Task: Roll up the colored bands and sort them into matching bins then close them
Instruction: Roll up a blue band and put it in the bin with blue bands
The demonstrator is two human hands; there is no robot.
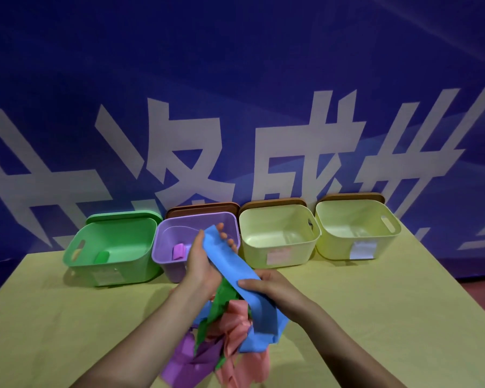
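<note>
**A:** Start nearest. What is that heap at the table's front edge?

**B:** A tangled pile of loose flat elastic bands, purple, pink and green, lying on the yellow-green tablecloth. They sit close to the person, I judge, so each can be drawn out in turn.

**A:** And the hands?

**B:** Both grip one long blue flat band, held above the pile. The right hand pinches it near the middle, thumb on top, fingers curled beneath; its tail droops down onto the heap. The left hand clasps the upper end, fingertips showing past the far edge. It is stretched straight between them, probably to flatten it before rolling starts.

**A:** Farther back?

**B:** Four open plastic bins in a row against the blue banner. The green bin holds a green roll; the purple bin holds a purple roll. The two pale yellow bins, the nearer and the right-end one, look empty.

**A:** Which takes blue?

**B:** Likely one of the yellow pair, by their front labels, too blurred to read. The lids stand propped behind each bin, kept off until sorting ends.
</note>
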